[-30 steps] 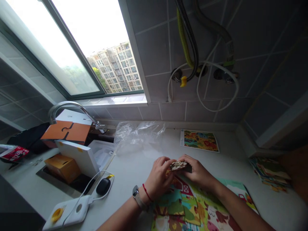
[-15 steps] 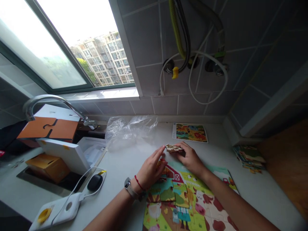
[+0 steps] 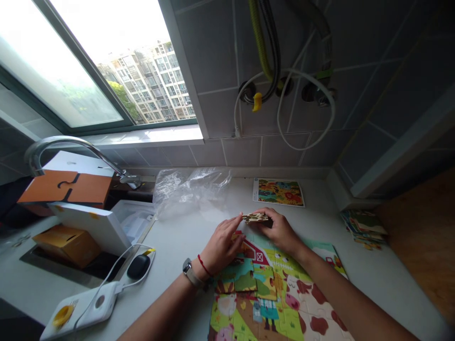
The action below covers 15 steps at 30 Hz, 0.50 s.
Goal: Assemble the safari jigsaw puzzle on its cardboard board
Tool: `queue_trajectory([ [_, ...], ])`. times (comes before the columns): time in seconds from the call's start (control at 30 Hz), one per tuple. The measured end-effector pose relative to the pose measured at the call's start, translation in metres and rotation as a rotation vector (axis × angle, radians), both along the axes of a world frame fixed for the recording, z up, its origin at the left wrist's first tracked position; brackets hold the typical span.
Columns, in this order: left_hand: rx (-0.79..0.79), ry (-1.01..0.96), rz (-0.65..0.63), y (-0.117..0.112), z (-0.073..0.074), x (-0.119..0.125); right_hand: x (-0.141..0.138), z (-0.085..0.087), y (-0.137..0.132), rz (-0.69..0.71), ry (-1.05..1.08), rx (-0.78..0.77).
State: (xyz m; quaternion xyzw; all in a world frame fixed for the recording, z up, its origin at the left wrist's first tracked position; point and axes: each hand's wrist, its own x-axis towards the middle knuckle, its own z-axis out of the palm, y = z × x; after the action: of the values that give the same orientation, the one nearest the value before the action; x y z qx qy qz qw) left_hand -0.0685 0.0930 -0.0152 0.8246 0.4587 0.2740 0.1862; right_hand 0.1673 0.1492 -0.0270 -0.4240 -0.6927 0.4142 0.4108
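My right hand (image 3: 279,231) grips a small stack of jigsaw puzzle pieces (image 3: 255,218) from its right side, holding it above the puzzle's top edge. My left hand (image 3: 223,247) has its fingers stretched out, fingertips against the stack's left end; the thumb sits apart below. Beneath both hands lies an assembled farm jigsaw puzzle (image 3: 280,303) with a red barn, a cow and a hen. Several loose pieces (image 3: 245,280) rest on top of its left part. My forearm covers some of the puzzle's right side.
Behind the hands lie a picture card (image 3: 280,192) and a crumpled clear plastic bag (image 3: 192,192). Another pile of puzzle pieces (image 3: 364,228) stands at the right. To the left are a white power strip (image 3: 83,308), a black charger (image 3: 138,266), boxes (image 3: 66,244) and a faucet (image 3: 78,142).
The view has shifted slightly. My left fingers have straightened a little along the end of the stack; my right hand still holds it in nearly the same place.
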Motion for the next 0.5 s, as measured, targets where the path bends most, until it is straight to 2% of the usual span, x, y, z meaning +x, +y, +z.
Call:
queue_trajectory([
  [0.17, -0.010, 0.054, -0.035, -0.001, -0.002, 0.001, -0.002, 0.001, -0.003, -0.026, -0.070, -0.003],
  [0.33, -0.029, 0.072, -0.038, -0.002, 0.000, 0.005, -0.003, 0.002, -0.003, 0.015, -0.060, -0.064],
  [0.4, -0.023, 0.078, -0.046, 0.000, 0.004, 0.003, -0.003, 0.004, -0.004, 0.040, -0.044, -0.096],
  [0.5, -0.051, 0.079, -0.055, 0.006, 0.019, -0.009, -0.003, 0.006, -0.004, 0.064, 0.013, -0.143],
])
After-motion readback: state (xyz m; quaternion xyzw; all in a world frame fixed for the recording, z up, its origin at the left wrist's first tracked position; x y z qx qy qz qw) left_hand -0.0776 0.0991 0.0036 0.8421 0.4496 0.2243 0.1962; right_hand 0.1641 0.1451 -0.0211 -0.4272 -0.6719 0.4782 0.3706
